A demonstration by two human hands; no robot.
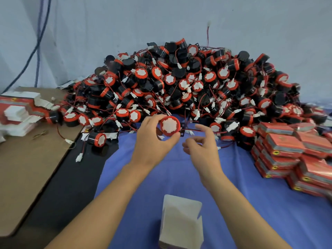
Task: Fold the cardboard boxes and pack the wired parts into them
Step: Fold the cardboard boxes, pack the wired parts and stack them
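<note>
My left hand [152, 137] grips a round wired part [170, 125] with a red rim and white face, held just in front of the big pile of like parts [188, 83]. A red and black wire runs from the part to the right, past my right hand [201, 146]. That hand's fingers are loosely curled beside the wire; whether they pinch it I cannot tell. An opened white cardboard box [181, 221] stands upright on the blue cloth [251, 203], near me, flaps up.
Stacks of closed red boxes [291, 153] fill the right side. Flat unfolded box blanks [19, 112] lie at the left on a brown cardboard sheet [27, 168]. One loose part [98, 139] lies left of my hands. A wall stands behind the pile.
</note>
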